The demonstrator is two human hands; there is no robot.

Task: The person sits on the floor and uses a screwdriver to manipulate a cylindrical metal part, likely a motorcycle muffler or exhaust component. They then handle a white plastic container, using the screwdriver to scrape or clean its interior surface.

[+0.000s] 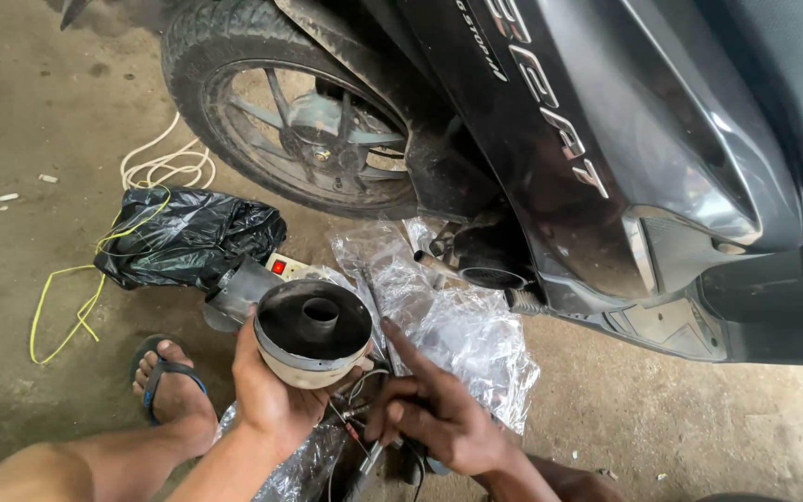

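Black and sooty on its open face, with a pale cream outer wall and a short tube rising at its centre, a round drum-shaped part [314, 332] is held up just above the floor, in front of the scooter's rear wheel. It is cupped from below and from the side by the left hand [269, 395], whose fingers are wrapped about its wall. Just beside it, the right hand [439, 414] is seen with the index finger stretched out towards the part while the other fingers are curled around a thin tool [371, 455] with a metal shaft; wires [350, 420] are seen between the two hands.

Crumpled clear plastic sheeting [462, 335] is spread on the concrete floor [606, 409] under and behind the hands. A black plastic bag [183, 237] lies to the left, with a white power strip [285, 267] showing a red switch at its edge, and yellow [67, 307] and white cords [164, 167] are looped nearby. A foot in a blue-strapped sandal [171, 381] rests on the floor at the lower left. The black scooter [606, 121] fills the upper right, its rear wheel [299, 121] and an open pipe end [493, 276] near the plastic.
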